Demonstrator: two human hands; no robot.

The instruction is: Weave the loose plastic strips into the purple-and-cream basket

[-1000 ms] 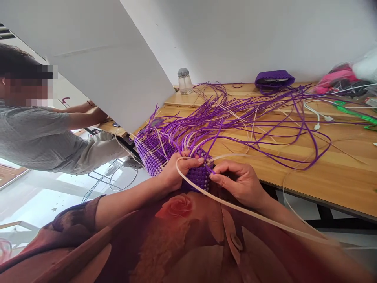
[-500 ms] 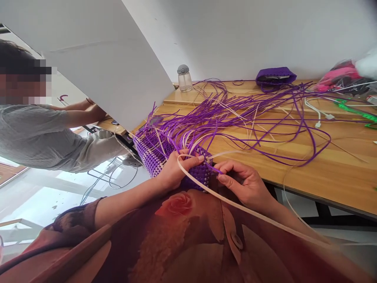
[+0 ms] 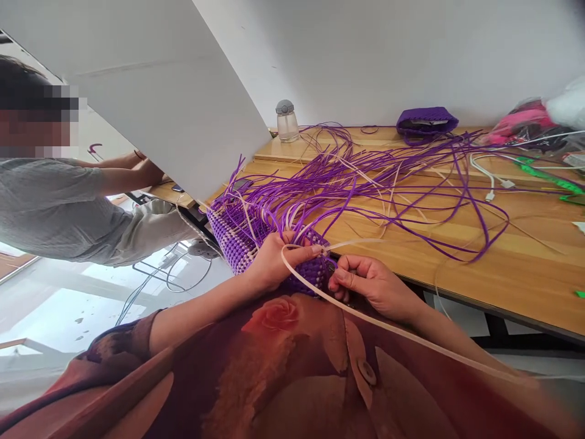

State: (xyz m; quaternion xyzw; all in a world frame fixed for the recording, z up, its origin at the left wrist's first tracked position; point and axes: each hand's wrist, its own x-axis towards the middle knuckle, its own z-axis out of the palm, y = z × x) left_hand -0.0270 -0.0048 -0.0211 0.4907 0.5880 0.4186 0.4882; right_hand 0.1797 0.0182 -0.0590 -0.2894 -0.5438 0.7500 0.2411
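Note:
A purple and cream woven basket (image 3: 231,241) rests against the table's near edge, with many long purple and cream strands (image 3: 315,177) fanning out over the tabletop. My left hand (image 3: 278,259) grips the basket's right end, its thumb pressed on the rim. Beside that end, my right hand (image 3: 361,280) is closed, thumb against fingers, at a purple strand by the basket's corner. A cream strip (image 3: 356,314) loops near my left thumb and runs down to the right across my right forearm. My left fingertips are partly hidden behind the rim.
On the wooden table (image 3: 525,274) stand a clear bottle (image 3: 287,127) with a grey lid and a purple pouch (image 3: 425,124). White cables (image 3: 491,177), a green item (image 3: 548,177) and plastic bags (image 3: 525,125) lie at the right. Left of a white partition (image 3: 183,103) sits a person (image 3: 55,207).
My right hand has moved slightly left and down, closer to the basket, and its fingers are more curled. A purple strand now arches higher above the rim. The left hand keeps its grip.

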